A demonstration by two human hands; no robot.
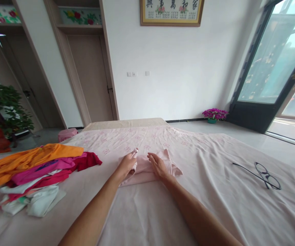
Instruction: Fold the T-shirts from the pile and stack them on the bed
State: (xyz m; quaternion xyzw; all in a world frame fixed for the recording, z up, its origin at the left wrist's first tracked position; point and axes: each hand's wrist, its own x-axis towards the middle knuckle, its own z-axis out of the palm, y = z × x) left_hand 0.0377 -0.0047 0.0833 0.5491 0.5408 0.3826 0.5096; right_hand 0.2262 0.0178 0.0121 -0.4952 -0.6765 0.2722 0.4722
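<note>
The left hand (127,164) pinched a gathered edge of the pale pink garment (144,176), and the right hand (159,166) rested open on it, gripping nothing. The garment lay bunched on the pink sheet (201,212), between piled clothes (42,167) and glasses (266,177). Beyond, a framed wall hanging (171,15) bore large characters including 興, 萬, 和 and 家, its smaller lines too small to read.

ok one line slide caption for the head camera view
Left hand grips a folded pale-pink cloth, right hand over it, between a multicoloured clothing heap and black-framed eyeglasses.
</note>
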